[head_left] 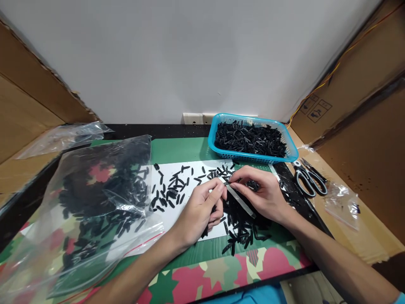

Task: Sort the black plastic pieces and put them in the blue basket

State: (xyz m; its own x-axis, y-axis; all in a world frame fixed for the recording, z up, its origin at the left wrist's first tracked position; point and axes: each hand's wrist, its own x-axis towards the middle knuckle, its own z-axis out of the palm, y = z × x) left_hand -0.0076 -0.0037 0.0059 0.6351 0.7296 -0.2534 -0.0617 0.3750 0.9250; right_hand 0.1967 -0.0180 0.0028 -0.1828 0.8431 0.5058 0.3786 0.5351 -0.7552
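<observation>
Over the white sheet, my left hand [207,207] is closed, with thumb and forefinger pinched together. Its curled fingers seem to hold more black pieces, mostly hidden. My right hand [261,190] pinches one end of a small, thin black piece [228,183], whose other end meets the left fingertips. Just below, a narrow pale grey strip [242,203] slants down to the right; whether a hand touches it is unclear. Beneath my hands spreads a heap of short black pieces [242,232]. More of them [172,190] lie scattered on the sheet to the left.
A blue plastic basket [211,145] full of black pieces stands behind my right hand. At the left lies a large clear zip bag [104,198] with black pieces. Scissors [308,181] and a small plastic bag [341,202] rest at the right. Cardboard [357,84] walls both sides.
</observation>
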